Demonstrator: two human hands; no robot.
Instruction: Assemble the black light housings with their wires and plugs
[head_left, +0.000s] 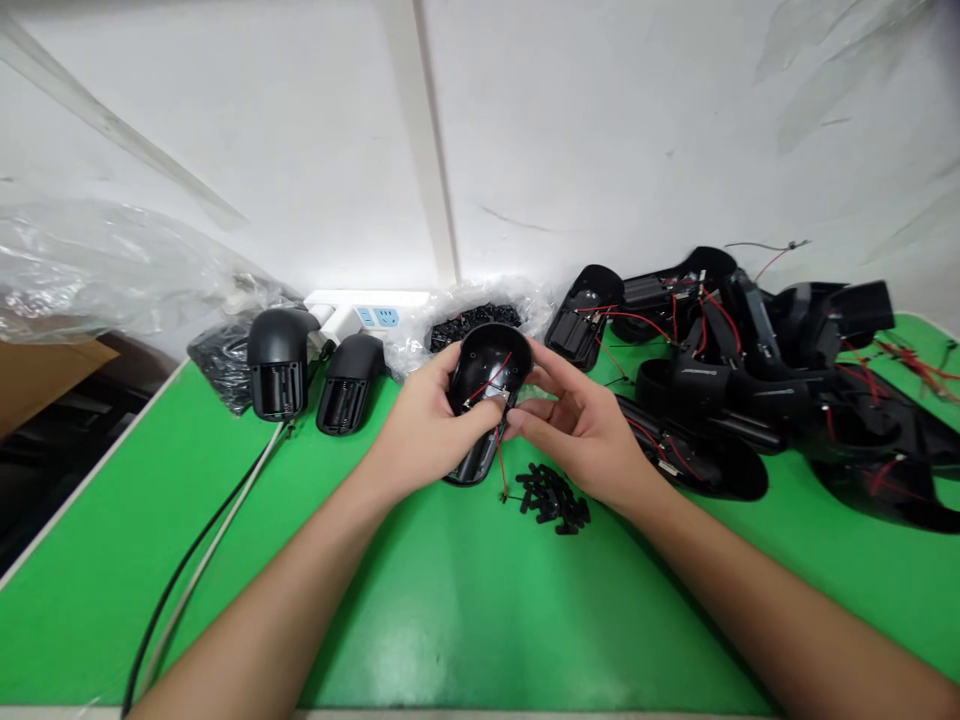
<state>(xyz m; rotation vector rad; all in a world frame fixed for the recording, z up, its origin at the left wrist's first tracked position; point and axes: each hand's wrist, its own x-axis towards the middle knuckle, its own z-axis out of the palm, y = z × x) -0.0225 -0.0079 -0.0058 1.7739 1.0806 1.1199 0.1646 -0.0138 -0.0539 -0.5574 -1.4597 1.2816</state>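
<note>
I see L hand (424, 420) gripping open black rounded plastic shell (486, 362), prob. part-done, R hand (592, 425) touching, grip unclear, w/ similar unclosed black shells (709, 468) right of it.

Green Table, White Wall, Cables Down the Left!

And here's the green table (450, 620), shiny under the light, pale edging down its left side! Behind it stands the white wall (637, 120), a pale vertical strip (426, 140) running down it. Below, a white power strip (386, 317) shows blue sockets! Out left, crumpled clear plastic (112, 260) spreads wide, brown cardboard (64, 362) beneath it. And down come a black cable (178, 572) and a white cable (212, 555), curving side by side toward the near edge!
</note>
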